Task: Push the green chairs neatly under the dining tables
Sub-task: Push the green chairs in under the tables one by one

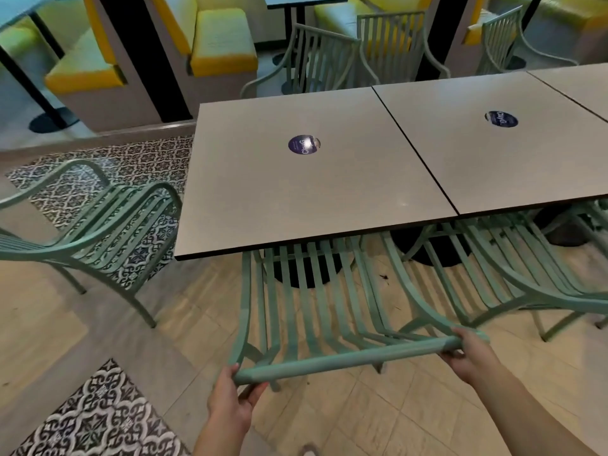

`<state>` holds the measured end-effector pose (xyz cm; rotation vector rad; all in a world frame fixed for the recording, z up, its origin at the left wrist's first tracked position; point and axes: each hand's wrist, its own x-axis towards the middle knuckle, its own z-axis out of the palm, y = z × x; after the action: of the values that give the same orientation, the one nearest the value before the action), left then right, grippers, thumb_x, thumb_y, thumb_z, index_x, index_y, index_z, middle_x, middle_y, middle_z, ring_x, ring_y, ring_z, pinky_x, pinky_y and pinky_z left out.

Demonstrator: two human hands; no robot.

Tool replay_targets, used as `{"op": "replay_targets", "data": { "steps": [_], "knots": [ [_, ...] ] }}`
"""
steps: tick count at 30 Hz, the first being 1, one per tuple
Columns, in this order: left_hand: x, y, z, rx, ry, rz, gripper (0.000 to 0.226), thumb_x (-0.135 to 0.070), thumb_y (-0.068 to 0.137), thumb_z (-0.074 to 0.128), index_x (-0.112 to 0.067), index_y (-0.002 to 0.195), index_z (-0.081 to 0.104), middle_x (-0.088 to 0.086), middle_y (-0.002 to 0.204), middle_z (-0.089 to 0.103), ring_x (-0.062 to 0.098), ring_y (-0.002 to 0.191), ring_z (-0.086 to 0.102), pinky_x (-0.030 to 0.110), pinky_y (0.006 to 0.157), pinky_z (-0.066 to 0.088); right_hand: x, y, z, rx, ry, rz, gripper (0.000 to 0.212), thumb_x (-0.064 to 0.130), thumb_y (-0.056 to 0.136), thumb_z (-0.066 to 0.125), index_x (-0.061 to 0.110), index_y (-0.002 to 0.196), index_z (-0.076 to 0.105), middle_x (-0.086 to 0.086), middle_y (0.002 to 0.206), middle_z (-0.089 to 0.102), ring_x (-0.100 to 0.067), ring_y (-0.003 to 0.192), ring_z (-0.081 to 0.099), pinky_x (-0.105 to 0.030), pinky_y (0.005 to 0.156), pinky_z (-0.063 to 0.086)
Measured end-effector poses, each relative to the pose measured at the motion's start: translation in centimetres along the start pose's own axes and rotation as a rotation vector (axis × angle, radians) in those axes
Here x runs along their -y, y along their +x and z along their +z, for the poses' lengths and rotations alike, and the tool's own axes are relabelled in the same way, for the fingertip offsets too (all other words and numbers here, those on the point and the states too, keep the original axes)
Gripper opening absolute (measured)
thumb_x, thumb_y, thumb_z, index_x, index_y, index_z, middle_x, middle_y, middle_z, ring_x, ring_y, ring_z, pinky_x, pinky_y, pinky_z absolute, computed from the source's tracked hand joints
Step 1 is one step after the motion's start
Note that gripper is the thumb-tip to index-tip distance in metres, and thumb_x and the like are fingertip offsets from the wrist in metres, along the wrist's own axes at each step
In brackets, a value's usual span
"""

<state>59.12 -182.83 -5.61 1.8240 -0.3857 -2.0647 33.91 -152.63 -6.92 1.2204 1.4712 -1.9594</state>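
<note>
A green slatted metal chair [316,311] stands in front of me with its seat partly under the near grey dining table [263,199]. My left hand [230,394] grips the left end of its top back rail. My right hand [470,352] grips the right end of the same rail. A second green chair [513,274] sits to the right, tucked partly under the adjoining table [493,166]. A third green chair [98,222] stands apart on the left, away from the table and turned sideways.
More green chairs [332,57] stand on the tables' far side. Yellow and grey booth seats [214,47] line the back. Black table pedestals [306,271] sit under the tables. Patterned floor tiles [98,419] lie at bottom left.
</note>
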Motion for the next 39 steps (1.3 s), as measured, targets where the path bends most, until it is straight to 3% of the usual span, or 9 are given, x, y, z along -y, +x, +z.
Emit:
{"op": "replay_targets", "data": {
  "steps": [3, 7, 14, 17, 22, 28, 33, 36, 39],
  "knots": [
    [-0.5, 0.4, 1.2, 0.012, 0.036, -0.004, 0.024, -0.012, 0.095, 0.054, -0.005, 0.117, 0.047, 0.022, 0.107, 0.054, 0.039, 0.079, 0.055, 0.052, 0.048, 0.051, 0.9, 1.0, 1.3, 0.019, -0.006, -0.018, 0.017, 0.013, 0.096, 0.054, 0.007, 0.109, 0.044, -0.026, 0.136, 0.046, -0.032, 0.09, 0.055, -0.045, 0.092, 0.045],
    [-0.6, 1.3, 0.9, 0.024, 0.109, 0.002, 0.029, -0.019, 0.093, 0.059, -0.005, 0.118, 0.052, 0.02, 0.117, 0.052, 0.036, 0.082, 0.058, 0.047, 0.049, 0.057, 1.7, 1.5, 1.9, 0.035, -0.021, -0.04, 0.045, 0.02, 0.094, 0.058, 0.009, 0.134, 0.041, -0.021, 0.135, 0.048, -0.029, 0.083, 0.056, -0.047, 0.083, 0.049],
    [-0.6, 1.8, -0.1, 0.009, 0.151, 0.068, 0.048, -0.048, 0.091, 0.06, -0.013, 0.123, 0.056, 0.018, 0.116, 0.059, 0.037, 0.088, 0.063, 0.043, 0.064, 0.057, 0.9, -0.1, 1.1, 0.096, -0.042, -0.089, 0.055, 0.033, 0.091, 0.062, 0.013, 0.139, 0.041, -0.017, 0.122, 0.05, -0.029, 0.09, 0.058, -0.045, 0.083, 0.05],
    [-0.3, 0.9, -0.3, 0.014, 0.154, 0.118, 0.049, -0.048, 0.092, 0.058, -0.013, 0.125, 0.056, 0.016, 0.105, 0.062, 0.036, 0.084, 0.065, 0.041, 0.061, 0.056, 0.6, -0.5, -0.4, 0.121, -0.078, -0.122, 0.055, 0.033, 0.092, 0.06, 0.016, 0.141, 0.04, -0.015, 0.124, 0.044, -0.028, 0.093, 0.057, -0.047, 0.083, 0.05],
    [1.4, -1.6, -1.2, 0.012, 0.212, 0.165, 0.046, -0.048, 0.093, 0.058, -0.016, 0.124, 0.05, 0.02, 0.113, 0.061, 0.039, 0.091, 0.066, 0.045, 0.064, 0.057, 0.9, -1.2, -1.4, 0.134, -0.11, -0.212, 0.056, 0.044, 0.092, 0.057, 0.019, 0.14, 0.042, -0.011, 0.127, 0.054, -0.029, 0.103, 0.061, -0.042, 0.07, 0.052],
    [1.7, -3.4, -4.2, 0.035, 0.19, 0.151, 0.048, -0.044, 0.1, 0.045, -0.004, 0.127, 0.044, 0.022, 0.113, 0.061, 0.039, 0.096, 0.062, 0.044, 0.068, 0.052, -4.1, -3.5, -0.5, 0.161, -0.286, -0.226, 0.056, 0.056, 0.097, 0.037, 0.021, 0.14, 0.04, -0.013, 0.136, 0.05, -0.033, 0.112, 0.057, -0.052, 0.092, 0.048],
    [-0.7, -3.5, -6.2, -0.025, 0.326, 0.231, 0.032, -0.03, 0.101, 0.045, -0.004, 0.118, 0.051, 0.02, 0.114, 0.061, 0.035, 0.099, 0.061, 0.041, 0.073, 0.052, -9.9, -8.6, 1.5, 0.494, -0.768, -0.125, 0.042, 0.057, 0.095, 0.041, 0.023, 0.118, 0.05, -0.005, 0.116, 0.058, -0.027, 0.11, 0.057, -0.047, 0.094, 0.045],
    [-2.6, -3.3, -7.7, -0.088, 0.567, 0.364, 0.027, -0.027, 0.099, 0.05, -0.004, 0.109, 0.06, 0.015, 0.109, 0.066, 0.03, 0.097, 0.062, 0.04, 0.08, 0.048, -12.6, -11.9, 3.0, 0.853, -1.279, -0.271, 0.022, 0.044, 0.094, 0.053, 0.025, 0.102, 0.059, 0.001, 0.103, 0.063, -0.01, 0.095, 0.058, -0.03, 0.087, 0.046],
    [-5.5, -4.4, -10.0, -0.15, 0.997, 0.608, 0.019, -0.032, 0.095, 0.057, -0.016, 0.097, 0.066, 0.007, 0.101, 0.07, 0.027, 0.094, 0.063, 0.038, 0.082, 0.048, -15.3, -15.3, 6.3, 1.117, -1.585, -0.508, 0.024, 0.036, 0.093, 0.058, 0.022, 0.112, 0.064, 0.007, 0.101, 0.066, -0.002, 0.091, 0.059, -0.023, 0.088, 0.049]
  ]
}}
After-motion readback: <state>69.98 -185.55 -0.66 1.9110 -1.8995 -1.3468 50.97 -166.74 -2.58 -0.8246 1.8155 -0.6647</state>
